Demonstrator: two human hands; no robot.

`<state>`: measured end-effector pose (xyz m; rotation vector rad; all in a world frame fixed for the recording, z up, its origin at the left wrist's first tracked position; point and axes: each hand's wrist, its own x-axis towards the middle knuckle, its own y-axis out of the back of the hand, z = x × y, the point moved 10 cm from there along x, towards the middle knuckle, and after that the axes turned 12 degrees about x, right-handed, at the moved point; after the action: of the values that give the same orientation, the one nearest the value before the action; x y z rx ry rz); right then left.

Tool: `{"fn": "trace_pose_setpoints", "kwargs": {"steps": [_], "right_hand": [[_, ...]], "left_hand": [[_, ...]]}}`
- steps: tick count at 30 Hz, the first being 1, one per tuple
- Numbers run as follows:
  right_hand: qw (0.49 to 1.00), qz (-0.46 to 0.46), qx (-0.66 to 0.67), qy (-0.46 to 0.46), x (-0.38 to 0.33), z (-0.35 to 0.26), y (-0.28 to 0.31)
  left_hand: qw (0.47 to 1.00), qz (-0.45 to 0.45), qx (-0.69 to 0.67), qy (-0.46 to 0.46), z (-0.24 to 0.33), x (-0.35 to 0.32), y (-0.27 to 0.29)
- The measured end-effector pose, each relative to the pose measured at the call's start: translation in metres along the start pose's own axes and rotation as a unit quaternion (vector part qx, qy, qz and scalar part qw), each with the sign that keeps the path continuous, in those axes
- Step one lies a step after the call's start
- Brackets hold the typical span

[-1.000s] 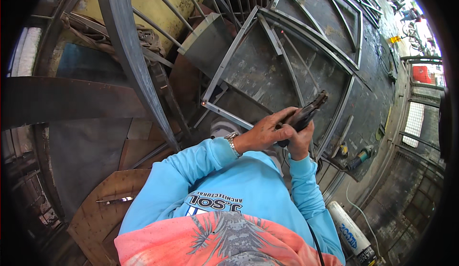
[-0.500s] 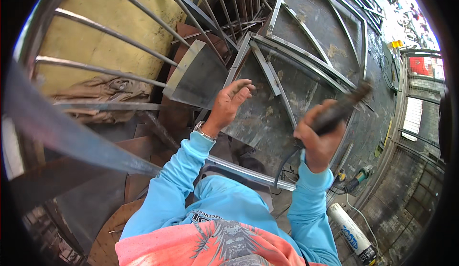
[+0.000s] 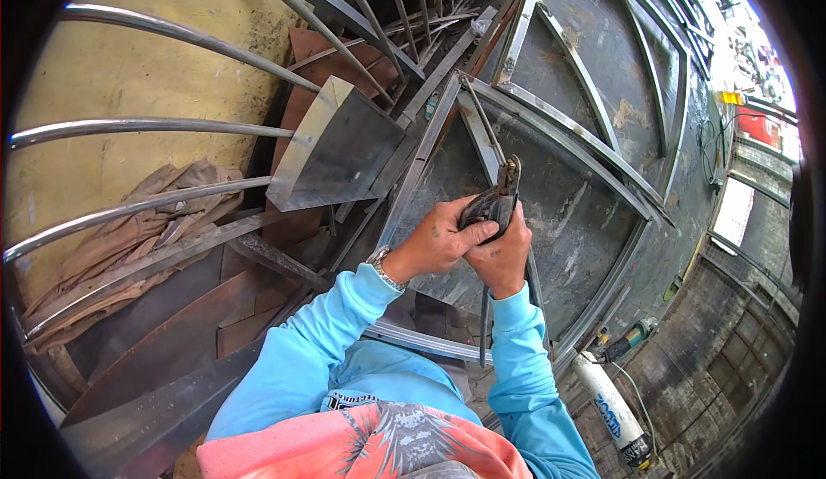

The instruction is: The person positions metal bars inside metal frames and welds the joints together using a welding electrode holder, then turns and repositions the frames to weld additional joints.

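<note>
At the near side of a metal frame, my two hands meet on a dark welding electrode holder. My right hand is closed round its handle from the right and below. From the left, my left hand is wrapped on the holder too, its thumb lying across the front. A thin welding rod extends up and left from the holder's jaws, over the frame. Below the right hand hangs a dark cable. The fingers behind the holder are partly hidden.
Metal bars run along the left to a grey metal plate. Brown cloth lies beneath them. At the lower right are a green angle grinder and a white cylinder. A metal tube crosses before my lap.
My right hand has brought the holder left and nearer the middle. The left hand, open before, has moved in and closed on it. The view has shifted, and the rod now shows clearly.
</note>
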<state>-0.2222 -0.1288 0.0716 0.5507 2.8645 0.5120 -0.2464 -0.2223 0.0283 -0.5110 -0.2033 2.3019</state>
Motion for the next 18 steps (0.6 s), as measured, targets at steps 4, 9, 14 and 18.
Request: {"fn": "trace_pose_setpoints", "kwargs": {"steps": [4,9,14,18], "right_hand": [[1.0,0.009,-0.02,0.014,0.004,0.0,-0.004],[1.0,0.009,-0.003,-0.003,0.001,0.013,-0.006],[1.0,0.007,0.008,-0.019,-0.001,0.02,-0.007],[0.999,0.009,0.022,-0.031,0.0,0.017,-0.008]], "left_hand": [[1.0,0.021,-0.019,-0.007,-0.006,0.004,0.005],[1.0,0.008,-0.009,0.022,-0.008,0.003,0.007],[1.0,0.006,-0.003,0.024,-0.009,0.003,0.008],[1.0,0.016,-0.004,0.026,-0.009,0.002,0.008]]}}
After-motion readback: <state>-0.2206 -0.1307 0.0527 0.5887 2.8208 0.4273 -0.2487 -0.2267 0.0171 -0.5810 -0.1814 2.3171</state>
